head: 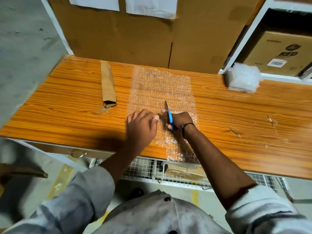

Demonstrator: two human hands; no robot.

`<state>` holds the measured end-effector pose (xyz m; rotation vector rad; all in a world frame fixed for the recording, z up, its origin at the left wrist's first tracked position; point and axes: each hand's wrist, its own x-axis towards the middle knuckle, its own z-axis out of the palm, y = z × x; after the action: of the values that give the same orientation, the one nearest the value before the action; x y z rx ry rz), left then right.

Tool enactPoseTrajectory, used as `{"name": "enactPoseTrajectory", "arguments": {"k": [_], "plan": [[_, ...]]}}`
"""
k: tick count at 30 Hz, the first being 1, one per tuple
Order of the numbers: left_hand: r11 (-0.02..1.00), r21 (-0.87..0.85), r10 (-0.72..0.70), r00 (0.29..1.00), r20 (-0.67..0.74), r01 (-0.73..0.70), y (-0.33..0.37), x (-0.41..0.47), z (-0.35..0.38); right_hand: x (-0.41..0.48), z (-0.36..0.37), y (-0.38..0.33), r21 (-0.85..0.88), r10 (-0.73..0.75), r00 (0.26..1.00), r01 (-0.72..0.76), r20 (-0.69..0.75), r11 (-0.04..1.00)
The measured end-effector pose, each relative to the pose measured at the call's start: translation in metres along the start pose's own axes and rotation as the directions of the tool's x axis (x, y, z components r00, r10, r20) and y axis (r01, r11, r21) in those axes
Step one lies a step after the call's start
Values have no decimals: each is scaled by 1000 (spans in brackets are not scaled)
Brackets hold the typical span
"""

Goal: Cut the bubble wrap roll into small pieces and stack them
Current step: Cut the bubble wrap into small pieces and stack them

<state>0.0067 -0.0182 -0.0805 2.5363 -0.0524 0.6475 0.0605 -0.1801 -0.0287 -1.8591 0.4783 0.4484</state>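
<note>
An orange wood-grain table top [67,115] runs across the view, seen from above by a person in grey sleeves who leans over its near edge. Under that edge hang a white wire-mesh basket [143,168] and, further left, a drawer with a metal ring handle [77,153].

A clear bubble wrap sheet [160,86] lies flat on the middle of the table, its near end drooping over the edge above the basket. The left hand [141,127] rests palm-down on the sheet's near-left part, fingers loosely bent and holding nothing, thumb stretched toward the blades. Just beside it, the right hand [180,119] – a dark band at its wrist – is clamped round the blue handles of a pair of scissors [170,118], whose metal tip points away from the person along the sheet. Both hands cover the sheet beneath them, so any cut line there is hidden.

Left of the sheet and apart from it lies a long folded strip of brown paper [108,85]. Far right, near a white metal shelf frame [249,31], sits a stack of cut bubble wrap pieces [243,77]. Large plain cardboard boxes [118,31] wall off the table's back edge, with white paper sheets [152,5] stuck on them – and inside the shelf stands a box printed RED [278,53].
</note>
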Motion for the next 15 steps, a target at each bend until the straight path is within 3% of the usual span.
{"name": "enactPoseTrajectory", "arguments": {"k": [4, 9, 15], "plan": [[993, 44, -113, 982, 154, 107, 0, 62, 12, -2, 1, 0, -12, -10, 1000, 10, -5, 1000], [994, 98, -76, 948, 309, 48, 0, 101, 38, -2, 7, 6, -31, -2, 997, 0, -80, 1000], [997, 72, 9, 965, 261, -29, -19, 96, 54, -4, 18, 4, 135, 18, 997, -8, -73, 991]]}}
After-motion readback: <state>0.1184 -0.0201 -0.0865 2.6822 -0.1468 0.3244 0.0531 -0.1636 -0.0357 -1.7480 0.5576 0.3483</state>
